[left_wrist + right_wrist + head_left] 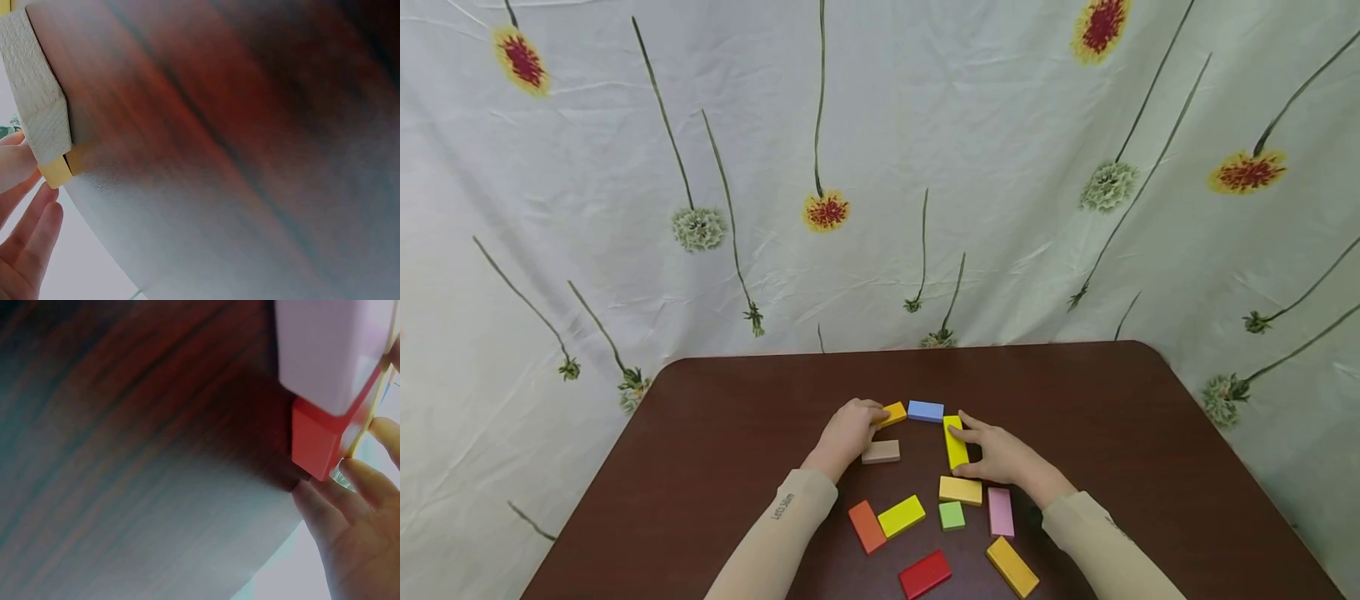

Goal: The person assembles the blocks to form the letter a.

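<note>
My left hand (pixel 852 429) holds the left end of an orange-yellow block (pixel 895 413); in the left wrist view its fingers are around this block (pixel 56 172), behind a plain wooden block (pixel 37 87). The plain wooden block (pixel 881 452) lies just below that hand in the head view. My right hand (pixel 997 454) grips a long yellow block (pixel 955 442) by its ends, thumb near, fingers far. A blue block (pixel 926 411) lies between the two held blocks. In the right wrist view, fingers are beside a red block (pixel 319 437), past a pink block (pixel 337 350).
Nearer me lie a pale yellow block (pixel 960 491), a green block (pixel 951 516), a pink block (pixel 1001 512), an orange block (pixel 867 527), a second yellow block (pixel 902 517), a red block (pixel 925 574) and an amber block (pixel 1012 567). Behind the dark table (pixel 715 467) hangs a flowered cloth (pixel 880 150).
</note>
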`<state>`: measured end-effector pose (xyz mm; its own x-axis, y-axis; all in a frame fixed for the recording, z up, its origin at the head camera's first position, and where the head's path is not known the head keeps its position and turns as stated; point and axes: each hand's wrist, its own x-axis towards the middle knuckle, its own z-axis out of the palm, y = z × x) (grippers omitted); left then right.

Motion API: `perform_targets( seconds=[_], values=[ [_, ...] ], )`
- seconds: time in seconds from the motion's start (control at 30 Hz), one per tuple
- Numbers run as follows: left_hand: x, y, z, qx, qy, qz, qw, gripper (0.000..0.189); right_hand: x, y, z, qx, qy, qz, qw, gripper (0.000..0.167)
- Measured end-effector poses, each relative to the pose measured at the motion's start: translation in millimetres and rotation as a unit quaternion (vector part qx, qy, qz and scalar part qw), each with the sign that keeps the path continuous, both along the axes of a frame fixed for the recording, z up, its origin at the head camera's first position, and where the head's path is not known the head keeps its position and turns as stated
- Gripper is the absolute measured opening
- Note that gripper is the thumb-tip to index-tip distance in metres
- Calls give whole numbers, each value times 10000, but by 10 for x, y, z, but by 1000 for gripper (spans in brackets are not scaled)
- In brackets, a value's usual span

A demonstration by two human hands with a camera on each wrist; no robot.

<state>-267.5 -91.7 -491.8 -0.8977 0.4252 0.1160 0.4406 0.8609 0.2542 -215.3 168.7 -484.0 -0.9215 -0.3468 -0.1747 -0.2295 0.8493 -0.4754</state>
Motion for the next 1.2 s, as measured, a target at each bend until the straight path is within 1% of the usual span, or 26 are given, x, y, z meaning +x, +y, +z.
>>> perform_targets(
  seconds=[0.3,0.37,0.43,0.57,0.7,0.83,1.0,1.2],
  values=[
    [17,-36,-35,62,115,-177,9998,28,25,-24,-9,-37,-21,10,10000,67],
    [23,-43,-37,100,219,-243,9994,29,25,-26,-11,-42,-9,6,10000,67],
    [34,-46,-28,113,349,-301,9989,30,27,-28,-7,-61,-14,-11,10000,67],
    [89,-42,34,156,565,-491,9971,25,25,-30,-6,-75,-39,-47,10000,66],
    [176,-40,116,154,450,-767,9959,21,24,-22,4,-48,-15,-30,10000,66],
    [241,-38,149,16,210,-1007,9947,20,23,-16,12,-68,8,-30,10000,67],
    [274,-39,127,-127,-63,-1165,9931,24,19,-16,5,-44,-16,-74,10000,66],
    [292,-43,74,-143,-80,-1242,9921,23,9,-10,7,32,16,-60,10000,67]
  ],
)
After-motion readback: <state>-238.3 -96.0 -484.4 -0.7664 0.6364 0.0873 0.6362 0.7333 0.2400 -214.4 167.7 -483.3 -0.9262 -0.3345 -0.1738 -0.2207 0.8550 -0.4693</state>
